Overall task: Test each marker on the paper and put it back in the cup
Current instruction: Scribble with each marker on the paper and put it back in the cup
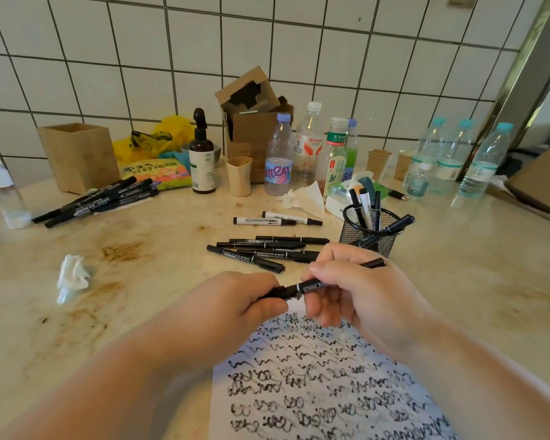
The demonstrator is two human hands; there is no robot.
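Note:
Both hands hold one black marker (311, 285) level above the top edge of the paper (324, 382), a white sheet covered in black scribbles. My left hand (238, 300) pinches the marker's left end, where the cap is. My right hand (353, 290) wraps the barrel, and the far end sticks out to the right. A black mesh cup (370, 231) stands just behind my right hand with several markers in it. Loose black markers (264, 250) lie on the counter beyond my hands, and two white ones (277, 220) lie farther back.
Another pile of black markers (96, 201) lies at back left by a wooden box (80, 155). Bottles (308, 147), paper cups (239, 176), a pump bottle (202, 157), a cardboard box (251, 122) and tissues (72, 277) crowd the counter's back and left.

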